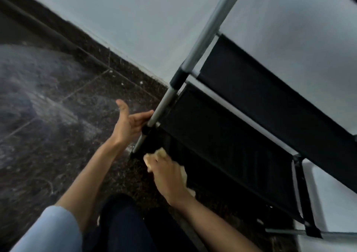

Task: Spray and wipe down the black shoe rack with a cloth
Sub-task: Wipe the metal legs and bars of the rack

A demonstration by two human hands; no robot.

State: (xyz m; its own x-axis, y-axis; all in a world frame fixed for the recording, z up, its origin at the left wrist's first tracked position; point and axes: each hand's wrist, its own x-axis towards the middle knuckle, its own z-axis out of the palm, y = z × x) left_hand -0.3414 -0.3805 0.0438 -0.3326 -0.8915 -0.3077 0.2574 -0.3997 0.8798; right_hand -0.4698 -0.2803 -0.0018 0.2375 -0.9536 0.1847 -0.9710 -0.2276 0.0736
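Low against the black shoe rack (pixel 241 116), a pale cloth (pixel 154 156) is gripped in the right hand (pixel 168 176) and pressed to the rack's bottom fabric tier, while the rack's grey corner pole (pixel 164 103) is touched by the left hand (pixel 128 124), thumb spread wide.

Left hand (pixel 128 123) open-palmed, thumb raised; right hand (pixel 168 176) knuckles-up, fingers curled.

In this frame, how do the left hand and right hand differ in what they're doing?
The left hand rests its fingers on the shoe rack's metal post, thumb spread; the right hand grips a pale cloth. The left is higher; the right works on the lowest black shelf. Both touch the rack.
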